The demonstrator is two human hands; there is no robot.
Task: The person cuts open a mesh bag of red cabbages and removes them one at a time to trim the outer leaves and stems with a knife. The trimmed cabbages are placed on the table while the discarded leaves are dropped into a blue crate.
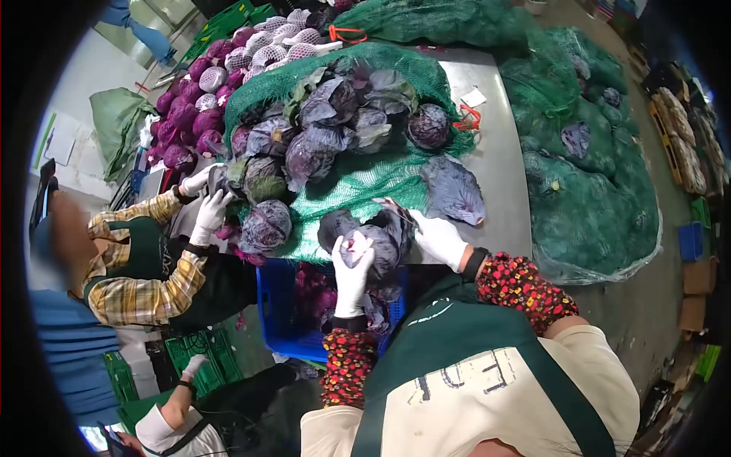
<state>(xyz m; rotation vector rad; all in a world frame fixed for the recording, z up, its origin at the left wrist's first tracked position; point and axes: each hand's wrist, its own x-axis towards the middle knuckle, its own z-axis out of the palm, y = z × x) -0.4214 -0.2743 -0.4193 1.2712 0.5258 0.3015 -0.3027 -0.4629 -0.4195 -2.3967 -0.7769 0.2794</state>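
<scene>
My left hand [351, 283], in a white glove, is closed on a red cabbage [378, 257] at the near edge of the table; its pale cut stem end shows by my fingertips. Loose dark outer leaves [335, 225] stand out around the head. My right hand [442, 239], also gloved, is closed just right of the cabbage on a thin knife [399, 210], partly hidden by leaves. Beyond my hands, untrimmed red cabbages [312, 156] are heaped on green netting [358, 199]. A large loose leaf [453, 189] lies on the metal table [499, 160].
Below the table edge stands a blue crate [274, 320] with purple leaves in it. A co-worker [145, 259] handles cabbage at the left; another person [179, 419] is lower left. Trimmed purple cabbages [183, 114] pile at the back left. Full green net sacks [586, 190] stand right.
</scene>
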